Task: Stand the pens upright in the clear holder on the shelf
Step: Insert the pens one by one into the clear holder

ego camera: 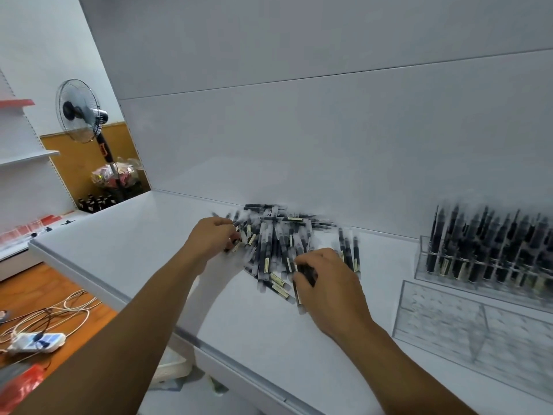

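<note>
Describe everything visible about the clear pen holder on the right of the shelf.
The clear holder looks like transparent acrylic: a straight-walled box standing on the white shelf, near the back wall, right of the loose pens. Dark pens stand upright in it in packed rows. A clear tray lies just before it; blur hides whether they join. The left hand and right hand grip loose pens, not it.

readable text: none | pens [278,250]: pale labels, print too blurred | fan pole [103,148]: orange mark, perhaps lettering, unreadable
</note>
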Available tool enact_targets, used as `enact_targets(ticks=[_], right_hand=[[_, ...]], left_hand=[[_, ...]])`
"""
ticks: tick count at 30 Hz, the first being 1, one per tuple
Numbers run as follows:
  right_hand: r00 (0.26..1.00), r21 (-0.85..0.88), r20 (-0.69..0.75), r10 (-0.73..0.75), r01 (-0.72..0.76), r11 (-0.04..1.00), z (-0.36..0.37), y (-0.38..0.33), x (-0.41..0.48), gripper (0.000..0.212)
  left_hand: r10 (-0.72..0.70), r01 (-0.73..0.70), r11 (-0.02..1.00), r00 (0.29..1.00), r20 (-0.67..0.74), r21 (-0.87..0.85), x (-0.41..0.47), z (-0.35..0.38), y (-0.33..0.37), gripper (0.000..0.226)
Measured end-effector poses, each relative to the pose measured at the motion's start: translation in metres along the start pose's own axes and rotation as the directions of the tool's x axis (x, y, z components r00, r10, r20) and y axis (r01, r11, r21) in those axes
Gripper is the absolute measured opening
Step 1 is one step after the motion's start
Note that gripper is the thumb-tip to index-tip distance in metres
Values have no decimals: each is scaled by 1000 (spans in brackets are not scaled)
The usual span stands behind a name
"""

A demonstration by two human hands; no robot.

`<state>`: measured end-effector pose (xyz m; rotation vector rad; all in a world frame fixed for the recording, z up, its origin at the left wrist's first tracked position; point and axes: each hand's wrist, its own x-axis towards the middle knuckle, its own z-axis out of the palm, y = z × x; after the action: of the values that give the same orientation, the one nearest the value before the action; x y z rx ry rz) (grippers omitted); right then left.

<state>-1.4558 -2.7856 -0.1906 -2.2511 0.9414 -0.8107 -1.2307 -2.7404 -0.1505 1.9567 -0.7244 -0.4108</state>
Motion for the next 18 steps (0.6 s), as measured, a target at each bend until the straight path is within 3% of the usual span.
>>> enact_targets(ticks=[6, 12, 15, 18], right_hand=[[998, 35, -66, -1, 3, 999, -1, 1, 1, 26], [998, 98, -57, 24, -18, 995, 0, 4, 2, 31], [999, 130, -50, 17, -10, 992, -1, 4, 2, 31], [999, 155, -50, 7, 1, 988, -1, 1, 2, 27]], left_hand=[[-17, 3, 971, 998, 57, 237, 8, 0, 0, 14], [-104, 10, 813, 986, 128, 582, 22, 8, 14, 47], [-139, 45, 803, 984, 112, 595, 28, 8, 17, 49], [-167, 94, 881, 979, 118, 465, 30, 5, 15, 45]])
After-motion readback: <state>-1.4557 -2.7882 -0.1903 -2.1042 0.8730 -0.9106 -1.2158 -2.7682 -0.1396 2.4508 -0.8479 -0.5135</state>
